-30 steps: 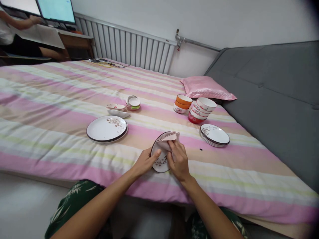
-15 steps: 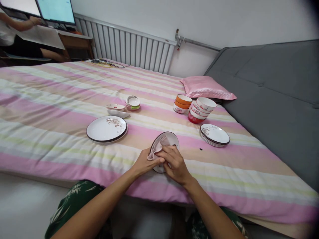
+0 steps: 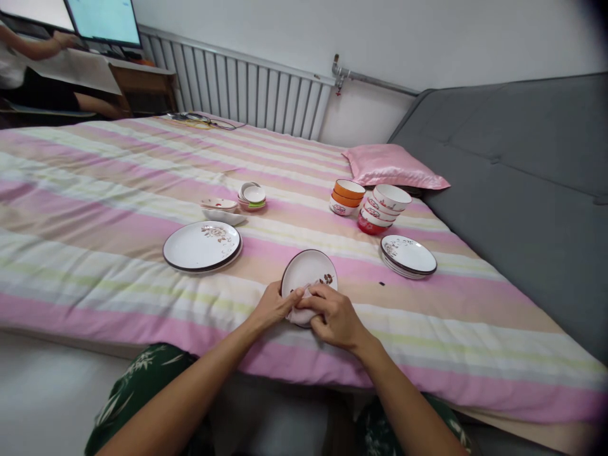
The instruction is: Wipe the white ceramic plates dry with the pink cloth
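Item one: small plate (image 3: pixel 304 269), round, white, dark-rimmed, held at the near edge of the striped bed (image 3: pixel 118 266). I cannot tell whether it touches the cover. Being round, it has no long axis; its patterned face tilts up toward my camera, the brown motif on the right.

Item two: pale cloth (image 3: pixel 299 316), bunched against the plate's near part.

Left hand (image 3: pixel 278 305): closed on the plate's left rim, thumb above, fingers hidden. Right hand (image 3: pixel 337 316): fingers curled, pinching the cloth to the plate.

Progress: I judge wiping under way, unfinished, with the cloth on the face. Which other pieces are wiped, I cannot tell.

Surrounding stock: large plates (image 3: pixel 197 247), left; stacked plates (image 3: pixel 408 258), right; orange bowls (image 3: pixel 349 195) and red-and-white bowls (image 3: pixel 384 212) beyond; small dishes (image 3: pixel 253 195), left of those bowls; pink pillow (image 3: pixel 394 166), farthest.
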Tool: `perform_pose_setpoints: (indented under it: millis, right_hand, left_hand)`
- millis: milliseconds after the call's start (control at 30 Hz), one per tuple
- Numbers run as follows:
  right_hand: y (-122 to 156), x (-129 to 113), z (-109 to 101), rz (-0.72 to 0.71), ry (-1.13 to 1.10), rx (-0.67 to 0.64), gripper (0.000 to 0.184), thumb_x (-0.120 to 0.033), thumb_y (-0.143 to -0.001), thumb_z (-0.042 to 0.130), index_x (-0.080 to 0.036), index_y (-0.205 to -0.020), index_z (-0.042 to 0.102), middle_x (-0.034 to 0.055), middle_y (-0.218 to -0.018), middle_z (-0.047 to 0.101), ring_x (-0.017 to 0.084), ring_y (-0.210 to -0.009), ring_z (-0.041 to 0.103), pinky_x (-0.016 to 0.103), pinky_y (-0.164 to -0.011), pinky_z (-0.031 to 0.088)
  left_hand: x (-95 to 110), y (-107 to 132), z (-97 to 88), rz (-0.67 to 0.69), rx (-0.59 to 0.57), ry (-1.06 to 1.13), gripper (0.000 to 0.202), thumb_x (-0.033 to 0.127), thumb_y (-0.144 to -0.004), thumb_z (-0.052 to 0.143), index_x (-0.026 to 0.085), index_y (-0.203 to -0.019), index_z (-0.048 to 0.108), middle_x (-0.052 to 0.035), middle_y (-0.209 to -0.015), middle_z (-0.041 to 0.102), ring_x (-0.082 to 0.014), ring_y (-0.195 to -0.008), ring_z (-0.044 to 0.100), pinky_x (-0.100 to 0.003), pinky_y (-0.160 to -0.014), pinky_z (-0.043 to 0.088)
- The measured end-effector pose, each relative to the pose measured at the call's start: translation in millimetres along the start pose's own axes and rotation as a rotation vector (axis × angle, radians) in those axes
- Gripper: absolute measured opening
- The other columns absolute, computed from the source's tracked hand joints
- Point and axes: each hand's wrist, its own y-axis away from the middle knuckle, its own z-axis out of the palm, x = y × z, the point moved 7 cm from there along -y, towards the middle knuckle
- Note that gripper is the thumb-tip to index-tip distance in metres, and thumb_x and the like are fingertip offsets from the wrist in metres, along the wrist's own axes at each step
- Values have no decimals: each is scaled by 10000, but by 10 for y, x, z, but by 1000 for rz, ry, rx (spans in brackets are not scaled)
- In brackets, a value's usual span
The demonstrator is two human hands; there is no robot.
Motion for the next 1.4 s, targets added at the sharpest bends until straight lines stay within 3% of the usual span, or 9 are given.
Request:
perform_pose_setpoints:
  millis: [167,433,600,700,833,933,1100,1233,1400]
  right_hand:
    - [5,60,-3,102,-68,-98,442,-34,-587,432,-242,-894,673,1,-795,612,132,-692,553,238,-643,458]
    - [20,115,16,196,-263,-229,470,-19,-555,419,-238,-859,702,-5,-820,678,149,-743,593,267,-723,469]
    - [41,94,-10,177,-377,-326,416,-13,-569,426,-217,-800,706,-5,-779,673,137,-707,595,236,-675,464]
    - [5,164,-192,175,-411,-145,354,-29,-588,440,-193,-785,684,10,-776,654,148,-721,591,251,-676,463]
    - [49,386,-594,235,-313,384,366,-67,-645,452,-209,-925,638,35,-918,619,176,-868,573,304,-773,456]
    - [92,484,-645,273,-180,505,469,-71,-677,441,-236,-1093,580,48,-1062,578,190,-1001,532,339,-874,426]
    - [44,515,-335,307,-8,250,561,-62,-679,422,-244,-1203,504,52,-1165,543,205,-1084,481,360,-948,388]
    - [52,495,-176,343,98,119,508,-68,-625,436,-199,-1104,544,64,-1107,568,218,-1047,484,343,-928,386]
    - [77,508,-131,410,93,-16,397,-92,-590,443,-219,-943,573,28,-928,623,196,-851,550,297,-766,418]
  left_hand:
    - [-40,-22,-11,-6,1,-70,496,570,-714,531,98,-798,659,-57,-656,632,-190,-628,574,-240,-542,425]
    - [-101,-29,-32,-29,15,-56,475,559,-721,535,108,-805,659,-65,-679,648,-195,-633,586,-245,-552,428]
    - [-101,-42,-30,-39,14,-43,471,565,-701,547,110,-767,649,-62,-643,643,-199,-600,584,-256,-541,432]
    - [-64,-46,-23,-3,3,-65,463,549,-717,542,108,-796,658,-73,-692,659,-214,-664,602,-260,-588,446]
    - [-63,-42,-14,-11,-9,-65,467,541,-729,539,101,-837,651,-84,-744,670,-222,-709,612,-258,-598,457]
    - [-84,-39,-10,-21,-14,-73,473,541,-734,536,93,-840,645,-79,-725,664,-210,-680,607,-250,-575,454]
    - [-122,-58,-14,-4,-5,-81,458,545,-734,537,100,-772,637,-65,-673,650,-196,-640,599,-235,-554,443]
    - [-147,-72,-33,-32,31,-53,440,546,-719,553,116,-747,641,-52,-662,655,-190,-636,602,-229,-550,441]
    - [-174,-75,-45,-87,58,-30,456,557,-722,549,113,-743,650,-54,-652,652,-182,-618,595,-226,-535,430]
